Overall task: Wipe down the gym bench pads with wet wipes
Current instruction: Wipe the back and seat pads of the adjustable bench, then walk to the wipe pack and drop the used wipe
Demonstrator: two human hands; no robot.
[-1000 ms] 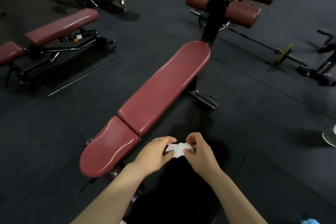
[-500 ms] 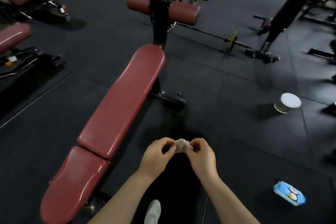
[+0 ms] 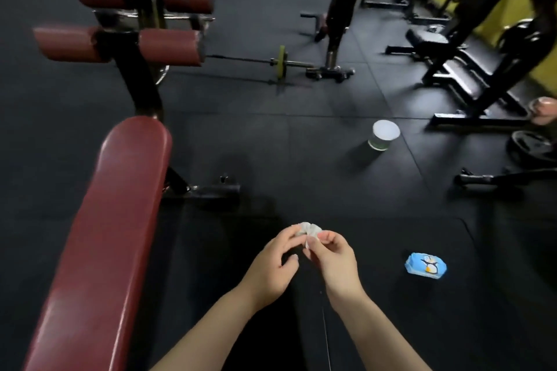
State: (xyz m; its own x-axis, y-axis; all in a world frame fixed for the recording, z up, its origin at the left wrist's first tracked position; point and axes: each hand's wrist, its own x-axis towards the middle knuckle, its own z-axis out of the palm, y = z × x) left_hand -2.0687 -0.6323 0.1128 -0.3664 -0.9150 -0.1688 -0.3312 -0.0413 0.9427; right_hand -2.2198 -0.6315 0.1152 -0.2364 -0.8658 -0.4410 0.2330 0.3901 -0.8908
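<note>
Left hand (image 3: 275, 265) and right hand (image 3: 330, 259) together, fingers curled, pinching crumpled wipe (image 3: 307, 230). Right of bench pad (image 3: 111, 226), apart. Wipe pack (image 3: 425, 266) on floor.

A crumpled white wipe (image 3: 308, 230) sits bunched up above the dark floor. The long red bench pad (image 3: 114, 226) lies to its left, glossy and flat. A blue wipes pack (image 3: 425, 267) lies on the floor to the right.

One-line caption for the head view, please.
Both hands, left and right, pinch a crumpled wet wipe beside a red bench pad; wipes pack on floor.
</note>
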